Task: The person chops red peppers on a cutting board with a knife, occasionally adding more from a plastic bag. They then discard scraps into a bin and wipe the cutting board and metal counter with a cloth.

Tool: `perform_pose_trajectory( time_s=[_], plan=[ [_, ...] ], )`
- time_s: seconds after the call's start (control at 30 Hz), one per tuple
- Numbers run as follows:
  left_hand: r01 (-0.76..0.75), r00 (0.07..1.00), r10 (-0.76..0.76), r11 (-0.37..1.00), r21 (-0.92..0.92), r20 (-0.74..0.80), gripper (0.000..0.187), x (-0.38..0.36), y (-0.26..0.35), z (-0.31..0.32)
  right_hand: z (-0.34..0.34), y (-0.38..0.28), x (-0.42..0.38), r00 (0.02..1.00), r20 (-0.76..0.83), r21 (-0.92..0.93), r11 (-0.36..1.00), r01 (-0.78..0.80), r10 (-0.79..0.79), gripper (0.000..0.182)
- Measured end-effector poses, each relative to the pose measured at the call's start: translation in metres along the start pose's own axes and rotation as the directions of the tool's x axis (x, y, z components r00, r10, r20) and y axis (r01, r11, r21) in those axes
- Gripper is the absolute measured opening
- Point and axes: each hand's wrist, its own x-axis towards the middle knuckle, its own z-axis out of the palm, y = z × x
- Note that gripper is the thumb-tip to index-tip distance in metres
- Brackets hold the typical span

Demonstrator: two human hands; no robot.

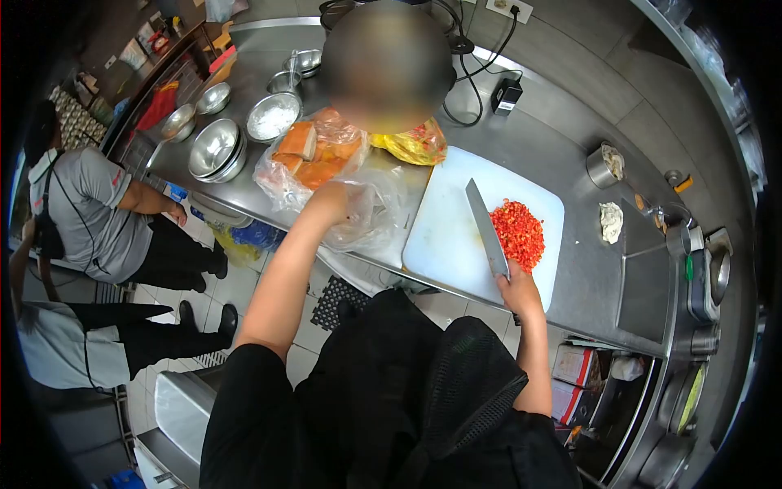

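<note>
My right hand (522, 292) is closed round the handle of a kitchen knife (486, 228). Its broad blade lies over the white cutting board (440, 204), pointing away from me. Just right of the blade is a pile of chopped red peppers (520, 234). To the left of the board, my left hand (329, 205) is closed on a clear plastic bag (371, 212), its fingertips partly hidden. Right beyond that hand, another plastic bag holds orange-coloured blocks (314, 155). A yellow printed bag (414, 145) lies against the board's far left corner.
Metal bowls (216, 151) stand on the left of the steel counter (562, 147), one with white contents (274, 116). A black adapter (507, 96) and cables lie at the back. A metal pot (604, 166) and a white lump (611, 222) sit right. Two people (98, 204) stand left.
</note>
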Motion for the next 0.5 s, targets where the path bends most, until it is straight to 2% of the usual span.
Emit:
perform_pose_trajectory(
  time_s=[0.13, 0.2, 0.3, 0.37, 0.43, 0.5],
  plan=[
    [0.021, 0.994, -0.026, 0.999, 0.048, 0.103, 0.034, -0.024, 0.029, -0.055, 0.001, -0.002, 0.0, 1.0, -0.004, 0.006, 1.0, 0.005, -0.005, 0.029],
    [0.056, 0.997, -0.061, 0.992, 0.117, 0.047, 0.025, -0.022, 0.022, -0.064, 0.0, 0.0, 0.0, 1.0, -0.008, 0.038, 0.999, 0.028, -0.028, 0.029],
    [-0.025, 0.999, 0.022, 0.994, 0.105, 0.029, 0.016, -0.031, 0.017, -0.081, -0.007, -0.008, -0.004, 1.0, 0.002, 0.03, 1.0, 0.001, -0.001, 0.03],
    [0.151, 0.958, -0.126, 0.986, -0.077, 0.259, 0.012, -0.036, 0.019, -0.095, -0.009, 0.001, -0.002, 0.999, -0.028, 0.053, 0.998, 0.027, -0.025, 0.03],
    [0.186, 0.939, -0.14, 0.975, -0.123, 0.313, 0.009, -0.04, 0.013, -0.102, -0.018, -0.003, -0.002, 0.991, 0.102, 0.262, 0.959, -0.111, 0.087, 0.028],
    [0.233, 0.917, -0.162, 0.959, -0.161, 0.364, 0.007, -0.049, 0.008, -0.11, -0.018, 0.01, 0.001, 0.988, 0.109, 0.283, 0.949, -0.14, 0.113, 0.026]
  ],
)
